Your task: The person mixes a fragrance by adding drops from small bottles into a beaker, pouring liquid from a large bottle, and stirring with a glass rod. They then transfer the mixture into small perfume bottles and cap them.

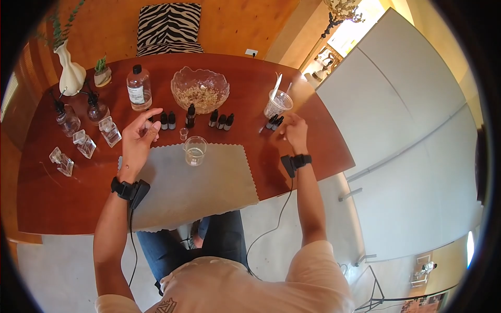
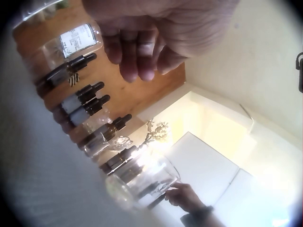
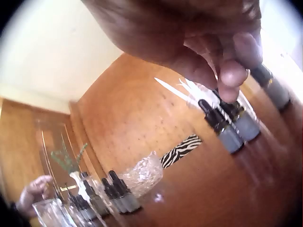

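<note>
The left hand [image 1: 138, 141] hovers over the table's left half, fingers bent loosely with nothing held; it partly hides a dropper bottle [image 1: 150, 120]. Its dangling fingers also show in the left wrist view [image 2: 137, 54]. At the right, the other hand [image 1: 296, 133] is beside small dropper bottles [image 1: 270, 122]. In the right wrist view its loosely curled fingertips overlap the black caps of bottles [image 3: 230, 142]; no grip is visible, and contact cannot be told. Another bottle [image 3: 277, 92] stands partly behind that hand. Between the hands, a glass beaker [image 1: 194, 155] stands on a grey mat [image 1: 219, 182].
More dropper bottles [image 1: 190, 116] line the middle, near a tiny glass cup [image 1: 183, 133]. Behind are a glass bowl [image 1: 200, 88], a large labelled bottle [image 1: 139, 91] and a white vase [image 1: 71, 73]. Clear square bottles [image 1: 109, 131] stand left; a cup with sticks [image 1: 277, 104] stands right.
</note>
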A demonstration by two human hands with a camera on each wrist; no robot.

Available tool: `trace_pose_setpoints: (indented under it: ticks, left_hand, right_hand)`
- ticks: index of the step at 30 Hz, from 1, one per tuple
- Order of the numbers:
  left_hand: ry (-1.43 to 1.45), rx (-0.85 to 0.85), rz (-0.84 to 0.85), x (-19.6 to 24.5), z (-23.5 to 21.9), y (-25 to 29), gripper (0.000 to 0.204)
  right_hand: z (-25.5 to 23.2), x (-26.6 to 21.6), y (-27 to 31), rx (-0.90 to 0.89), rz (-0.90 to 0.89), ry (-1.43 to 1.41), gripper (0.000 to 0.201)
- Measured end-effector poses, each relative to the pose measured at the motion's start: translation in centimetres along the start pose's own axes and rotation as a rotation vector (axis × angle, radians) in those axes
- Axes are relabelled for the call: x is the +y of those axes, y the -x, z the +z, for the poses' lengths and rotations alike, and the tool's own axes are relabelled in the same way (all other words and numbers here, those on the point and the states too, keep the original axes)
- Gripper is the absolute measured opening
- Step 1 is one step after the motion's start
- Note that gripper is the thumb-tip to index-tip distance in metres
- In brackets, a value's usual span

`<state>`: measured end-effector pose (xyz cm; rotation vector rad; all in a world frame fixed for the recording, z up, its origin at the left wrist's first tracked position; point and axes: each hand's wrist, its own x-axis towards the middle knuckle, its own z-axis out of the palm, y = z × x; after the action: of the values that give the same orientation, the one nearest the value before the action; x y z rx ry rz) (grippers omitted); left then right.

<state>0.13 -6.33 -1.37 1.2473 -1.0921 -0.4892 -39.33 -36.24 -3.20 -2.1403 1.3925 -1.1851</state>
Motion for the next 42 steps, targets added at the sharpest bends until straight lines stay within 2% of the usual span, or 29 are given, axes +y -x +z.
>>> trace_pose_setpoints:
  ticks: [2, 5, 8, 11, 15, 17, 19, 21, 24, 27, 33, 36, 39, 41, 42]
  left_hand:
    - [-0.015, 0.003, -0.007, -0.1, 0.0, 0.0, 0.033]
    - [-0.036, 0.009, -0.017, -0.2, -0.3, -0.2, 0.03]
    - [-0.052, 0.013, -0.02, -0.1, -0.5, -0.2, 0.028]
    - [-0.033, 0.007, -0.026, 0.0, -0.4, -0.2, 0.027]
    - [0.072, -0.11, -0.041, 1.2, 0.3, 0.4, 0.028]
    - [0.084, -0.25, -0.004, 1.1, 0.4, 0.7, 0.031]
    - [0.15, -0.376, -0.049, 1.8, 0.8, 1.2, 0.035]
    - [0.227, -0.418, -0.067, 1.7, 1.4, 1.7, 0.033]
    - [0.201, -0.465, -0.054, 2.1, 0.1, 1.1, 0.031]
    - [0.164, -0.478, -0.034, 2.2, -0.3, 0.6, 0.028]
    - [0.075, -0.453, 0.041, 1.9, 0.7, 1.0, 0.022]
    - [0.14, -0.518, -0.004, 2.2, 0.4, 1.0, 0.024]
    - [0.203, -0.598, -0.07, 1.9, 0.0, 0.7, 0.029]
    - [0.216, -0.609, -0.109, 1.9, -0.1, 0.7, 0.033]
    - [0.227, -0.614, -0.109, 1.9, -0.1, 0.8, 0.033]
  right_hand:
    - [0.5, -2.5, 0.5, -0.118, 0.258, -0.23, 0.029]
    - [0.6, -3.0, 0.1, -0.181, 0.266, -0.142, 0.016]
    - [0.6, -2.5, 0.2, -0.147, 0.24, -0.186, 0.005]
    - [-0.3, -3.2, 1.5, 0.011, 0.123, -0.284, 0.003]
    - [-2.2, -14.8, 5.3, -0.372, 0.104, -0.648, 0.01]
    - [-1.3, -21.3, 7.6, -0.594, 0.08, -0.705, 0.013]
    - [1.0, -24.7, 9.4, -0.768, 0.014, -0.731, 0.017]
    - [3.4, -26.9, 10.2, -0.898, -0.087, -0.708, 0.019]
    - [6.2, -28.3, 10.8, -0.752, -0.25, -0.751, 0.021]
    - [7.2, -28.3, 10.8, -0.724, -0.286, -0.807, 0.018]
    - [6.5, -28.3, 10.4, -0.595, -0.369, -0.474, 0.012]
    - [6.3, -27.9, 10.3, -0.594, -0.53, -0.482, 0.012]
    - [6.8, -27.6, 9.4, -0.484, -0.896, -0.535, 0.013]
    - [6.2, -27.8, 9.5, -0.541, -0.804, -0.623, 0.015]
    - [5.9, -28.1, 9.6, -0.585, -0.702, -0.597, 0.016]
